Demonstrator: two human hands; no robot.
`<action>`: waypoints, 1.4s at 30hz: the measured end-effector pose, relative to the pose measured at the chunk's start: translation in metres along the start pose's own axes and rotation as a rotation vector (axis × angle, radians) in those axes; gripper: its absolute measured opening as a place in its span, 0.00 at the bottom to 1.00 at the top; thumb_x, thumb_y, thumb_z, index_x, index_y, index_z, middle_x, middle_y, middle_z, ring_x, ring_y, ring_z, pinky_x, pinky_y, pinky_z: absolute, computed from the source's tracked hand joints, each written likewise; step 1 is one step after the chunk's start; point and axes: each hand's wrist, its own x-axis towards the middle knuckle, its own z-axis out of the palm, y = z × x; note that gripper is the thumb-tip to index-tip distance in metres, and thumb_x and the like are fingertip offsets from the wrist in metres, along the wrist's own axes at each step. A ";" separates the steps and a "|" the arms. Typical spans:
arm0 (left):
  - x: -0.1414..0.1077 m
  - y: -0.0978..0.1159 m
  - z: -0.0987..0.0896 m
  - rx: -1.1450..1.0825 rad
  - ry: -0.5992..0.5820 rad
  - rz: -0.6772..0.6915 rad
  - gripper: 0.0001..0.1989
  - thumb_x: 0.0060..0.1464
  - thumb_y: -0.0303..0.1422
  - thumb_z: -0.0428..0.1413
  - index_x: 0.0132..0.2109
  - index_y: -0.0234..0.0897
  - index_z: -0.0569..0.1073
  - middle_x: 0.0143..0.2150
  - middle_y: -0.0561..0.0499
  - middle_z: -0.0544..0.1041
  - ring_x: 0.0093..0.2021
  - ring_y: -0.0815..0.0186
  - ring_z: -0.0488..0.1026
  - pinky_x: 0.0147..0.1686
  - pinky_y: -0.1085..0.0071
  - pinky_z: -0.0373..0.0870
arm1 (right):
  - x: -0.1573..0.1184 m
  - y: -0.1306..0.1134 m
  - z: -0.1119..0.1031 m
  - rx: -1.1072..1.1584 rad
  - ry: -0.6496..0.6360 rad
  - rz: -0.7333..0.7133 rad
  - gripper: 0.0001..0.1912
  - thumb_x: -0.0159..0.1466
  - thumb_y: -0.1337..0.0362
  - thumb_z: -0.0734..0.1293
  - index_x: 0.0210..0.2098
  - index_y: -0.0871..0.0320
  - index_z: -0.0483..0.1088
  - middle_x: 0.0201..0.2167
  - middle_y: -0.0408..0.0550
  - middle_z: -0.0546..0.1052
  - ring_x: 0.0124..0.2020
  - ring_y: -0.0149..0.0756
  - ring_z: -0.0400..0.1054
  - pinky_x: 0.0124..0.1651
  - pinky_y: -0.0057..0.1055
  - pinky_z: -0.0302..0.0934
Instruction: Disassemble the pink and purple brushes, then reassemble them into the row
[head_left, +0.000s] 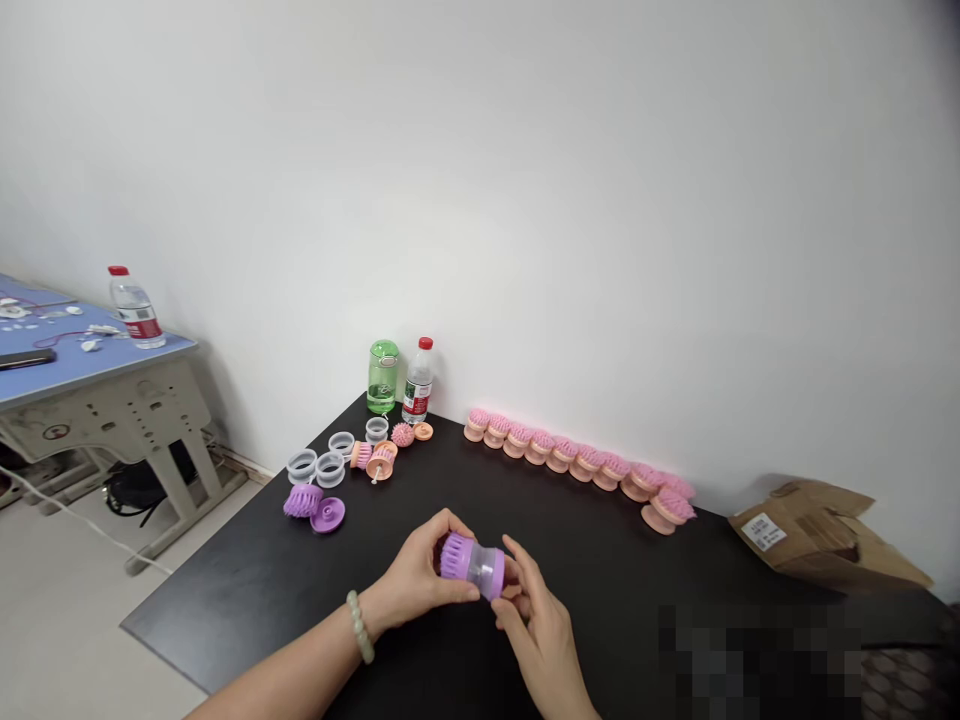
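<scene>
Between my two hands, above the black table, is a purple brush (472, 566) with bristles at its left end, a clear middle ring and a purple cap at its right end. My left hand (429, 570) is wrapped round the bristle end. My right hand (531, 610) grips the cap end with thumb and fingers. At the left lie a loose purple bristle head (303, 501) and a purple disc (328, 515). Behind them stand several clear grey rings (330, 468). Pink bristle heads (403, 435) and orange parts (380, 463) lie near the rings.
Pink brushes (565, 455) line the black table (247, 600) along the wall. A green bottle (382, 378) and a water bottle (418, 382) stand at the back corner. An open cardboard box (817, 535) sits at the right. A blue table (82, 360) is at the far left.
</scene>
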 end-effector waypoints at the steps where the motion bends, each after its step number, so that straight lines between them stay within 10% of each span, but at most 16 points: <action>1: 0.000 0.000 -0.001 -0.002 0.011 -0.011 0.29 0.39 0.43 0.72 0.43 0.35 0.69 0.36 0.53 0.70 0.33 0.69 0.64 0.32 0.73 0.60 | 0.001 -0.001 -0.001 -0.027 0.032 -0.059 0.27 0.66 0.51 0.66 0.61 0.54 0.64 0.43 0.50 0.80 0.32 0.36 0.78 0.35 0.29 0.74; 11: -0.003 0.001 -0.001 0.303 0.029 0.180 0.25 0.43 0.45 0.70 0.44 0.37 0.73 0.42 0.49 0.71 0.39 0.61 0.67 0.39 0.69 0.63 | 0.004 0.005 -0.001 -0.108 0.001 -0.216 0.17 0.67 0.61 0.66 0.55 0.52 0.71 0.47 0.51 0.78 0.41 0.39 0.78 0.40 0.25 0.74; 16: -0.002 0.007 0.000 0.448 0.079 0.201 0.17 0.44 0.26 0.66 0.41 0.39 0.70 0.42 0.50 0.71 0.41 0.61 0.69 0.42 0.68 0.65 | 0.012 0.018 -0.013 -0.128 0.065 -0.143 0.17 0.67 0.58 0.65 0.54 0.54 0.72 0.46 0.53 0.79 0.36 0.39 0.79 0.38 0.29 0.75; 27: 0.001 -0.012 -0.015 0.740 0.274 0.117 0.40 0.39 0.19 0.63 0.61 0.43 0.63 0.50 0.48 0.73 0.52 0.52 0.70 0.54 0.53 0.67 | 0.012 0.048 -0.017 -0.237 0.029 0.000 0.19 0.63 0.59 0.67 0.52 0.56 0.74 0.45 0.52 0.79 0.39 0.41 0.77 0.31 0.29 0.75; 36: 0.003 -0.015 -0.009 0.622 0.223 -0.006 0.34 0.40 0.20 0.62 0.56 0.41 0.67 0.53 0.46 0.73 0.55 0.52 0.69 0.57 0.54 0.65 | 0.012 0.048 -0.021 -0.315 0.063 -0.104 0.17 0.63 0.60 0.68 0.51 0.52 0.74 0.45 0.51 0.79 0.42 0.44 0.77 0.35 0.34 0.77; 42: -0.001 -0.006 -0.002 0.431 0.118 0.045 0.35 0.40 0.31 0.70 0.56 0.42 0.66 0.54 0.45 0.72 0.54 0.53 0.70 0.56 0.57 0.66 | 0.008 0.019 -0.009 -0.212 0.012 -0.154 0.36 0.54 0.72 0.73 0.60 0.47 0.66 0.53 0.48 0.76 0.50 0.45 0.75 0.52 0.40 0.73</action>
